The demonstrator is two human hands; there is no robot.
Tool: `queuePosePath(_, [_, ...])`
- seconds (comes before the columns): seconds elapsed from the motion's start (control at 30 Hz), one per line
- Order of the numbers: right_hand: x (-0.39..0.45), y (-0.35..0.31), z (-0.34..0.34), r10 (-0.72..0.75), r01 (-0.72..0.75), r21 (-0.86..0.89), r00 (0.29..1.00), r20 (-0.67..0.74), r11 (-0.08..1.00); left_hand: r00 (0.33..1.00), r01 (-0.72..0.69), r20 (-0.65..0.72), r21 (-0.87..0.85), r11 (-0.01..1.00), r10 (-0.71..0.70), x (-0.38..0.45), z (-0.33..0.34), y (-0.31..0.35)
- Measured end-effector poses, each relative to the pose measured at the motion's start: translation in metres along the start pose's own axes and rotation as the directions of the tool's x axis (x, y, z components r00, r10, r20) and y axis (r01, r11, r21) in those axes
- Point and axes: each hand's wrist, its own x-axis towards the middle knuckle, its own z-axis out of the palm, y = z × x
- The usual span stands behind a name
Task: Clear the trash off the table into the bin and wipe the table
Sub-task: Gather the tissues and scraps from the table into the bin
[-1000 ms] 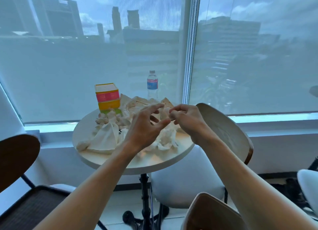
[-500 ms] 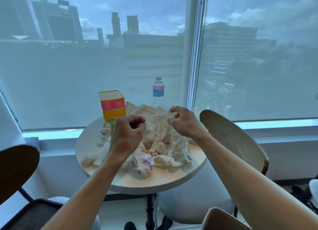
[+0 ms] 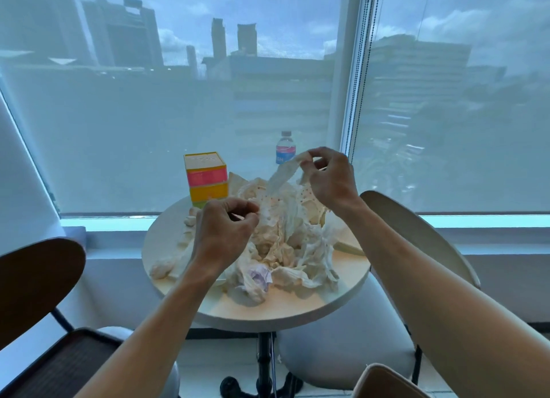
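Two Hands Lift a Dotted Sheet From the Paper Heap

Both hands work well apart above a round white table by the window. The right hand is raised, its thumb and fingertips pinching the top edge of a thin, dotted paper sheet that hangs down toward the heap. The left hand sits lower, fingers curled in against the sheet's lower edge; it appears to pinch that edge, though the knuckles hide the contact.

Under them lies the trash pile, a loose mound of crumpled white tissues and napkins spread over most of the tabletop, with one purplish wad near the front. A colourful tissue box stands upright at the back left of the table, and a small water bottle stands farther back by the window. No bin can be identified with certainty.

Such paper looks feather-light, limp and easily torn, so single sheets will likely flutter and slip. Judged from this, gathering the mound inward and scooping from underneath with both palms should hold better than pinching corners. Nothing has been wiped yet.
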Motion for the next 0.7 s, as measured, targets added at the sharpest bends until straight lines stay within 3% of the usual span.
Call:
queuePosePath(0.27, [-0.015, 0.011, -0.061, 0.090, -0.063, 0.314, 0.993, -0.073, 0.947, 0.998, 0.028, 0.058, -0.113, 0.993, -0.021, -0.017, 0.025, 0.029])
queuePosePath(0.4, [-0.035, 0.047, -0.087, 0.194, -0.167, 0.409, 0.981, -0.025, 0.897, 0.992, 0.048, 0.125, -0.150, 0.988, -0.029, -0.031, 0.049, 0.044])
queuePosePath(0.53, [-0.064, 0.081, -0.115, 0.301, -0.280, 0.394, 0.954, 0.009, 0.875, 0.981, 0.039, 0.192, -0.173, 0.984, -0.005, -0.051, 0.075, 0.059])
queuePosePath(0.7, [-0.111, 0.120, -0.150, 0.403, -0.409, 0.223, 0.912, 0.074, 0.885, 0.957, 0.032, 0.290, -0.183, 0.983, 0.023, -0.082, 0.103, 0.071])
